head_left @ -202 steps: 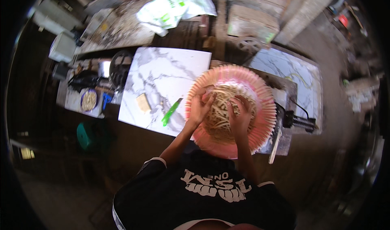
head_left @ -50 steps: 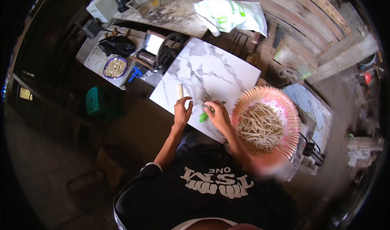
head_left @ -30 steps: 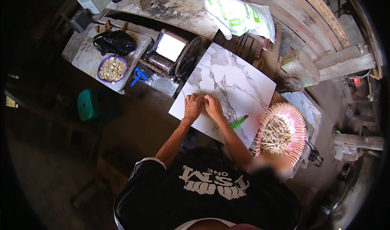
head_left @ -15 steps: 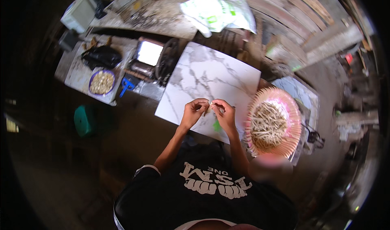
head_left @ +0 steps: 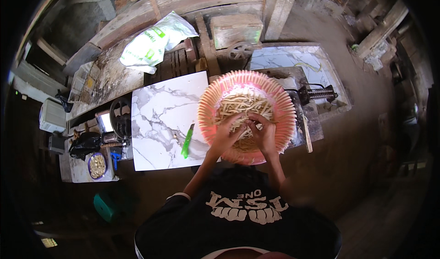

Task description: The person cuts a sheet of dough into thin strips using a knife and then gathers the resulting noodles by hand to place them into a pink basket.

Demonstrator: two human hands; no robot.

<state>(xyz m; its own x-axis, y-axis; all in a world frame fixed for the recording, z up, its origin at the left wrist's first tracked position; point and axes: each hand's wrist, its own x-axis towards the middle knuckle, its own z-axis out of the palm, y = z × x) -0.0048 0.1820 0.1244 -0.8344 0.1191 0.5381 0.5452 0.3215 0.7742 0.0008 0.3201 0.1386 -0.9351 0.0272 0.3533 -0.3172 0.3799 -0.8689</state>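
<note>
Both of my hands are over a pink and cream basket with a scalloped rim [head_left: 286, 105]. Many pale, thin sticks [head_left: 243, 104] lie heaped inside it. My left hand [head_left: 227, 133] has its fingers drawn together above the heap. Close beside it, my right hand [head_left: 263, 131] is pinched too, the fingertips of both nearly meeting. Whatever sits between the fingertips is too small to make out against the sticks. Left of the basket, a green-handled cutter knife [head_left: 187, 142] rests on a white marble-patterned board [head_left: 158, 121], with small crumbs near it.
A hand-cranked machine with a wheel [head_left: 120, 118] stands left of the board. Beyond it are a purple-rimmed bowl of pale pieces [head_left: 97, 165], a black bag [head_left: 85, 144] and a green stool [head_left: 104, 207]. A white-green sack [head_left: 153, 43] lies behind. Right of the basket is a dark ridged roller [head_left: 320, 94].
My hands have moved right, from above the marble-patterned board to over the basket. The view has turned the same way, and the green knife now shows fully.
</note>
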